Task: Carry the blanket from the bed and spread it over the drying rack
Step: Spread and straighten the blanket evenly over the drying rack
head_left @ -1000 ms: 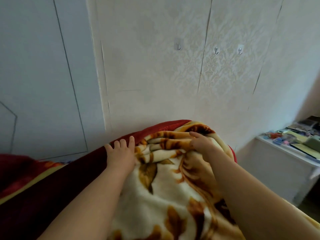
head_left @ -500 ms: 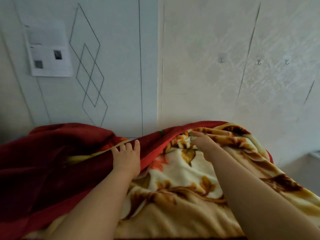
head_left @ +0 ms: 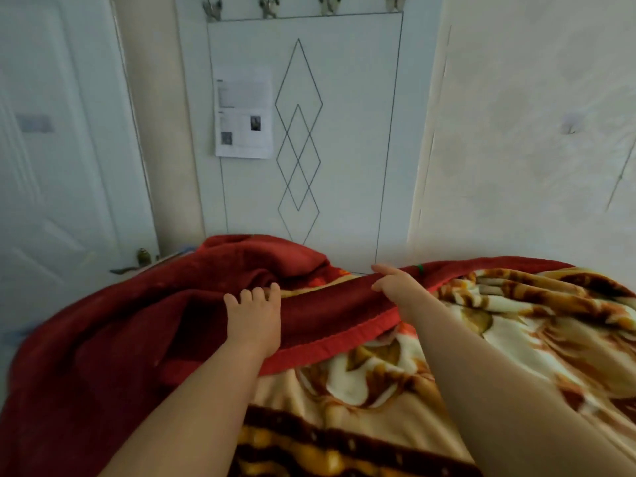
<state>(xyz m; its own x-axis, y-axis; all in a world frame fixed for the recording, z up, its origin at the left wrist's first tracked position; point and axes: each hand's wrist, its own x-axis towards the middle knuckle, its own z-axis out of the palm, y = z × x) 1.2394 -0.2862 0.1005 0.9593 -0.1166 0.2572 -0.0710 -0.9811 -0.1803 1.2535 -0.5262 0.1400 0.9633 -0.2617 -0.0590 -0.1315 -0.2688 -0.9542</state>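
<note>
Head-cam view, looking down along two bare forearms onto a thick blanket. It has a cream and brown floral face and a dark red reverse, and fills the lower half of the shot. It lies draped over some raised support; nothing of the rack shows, so can't confirm that's what is under it.

Left hand lies palm down on the red side, fingers fairly straight, tips pressing at a fold; it grasps nothing, as far as can be seen. Right hand pinches the red hemmed edge btwn thumb and forefinger, fabric caught in the pinch.

Progress, judged: the carry looks done and the spreading is partway. The right part lies fairly flat, floral side up; a red flap is turned back across the middle; the left end is heaped in a bunch. Left to do: open the flap and draw the bunch out even.

Behind: white panel w/ diamond line pattern; paper stuck on it; hooks above; door w/ handle at left; pale wall at right.
</note>
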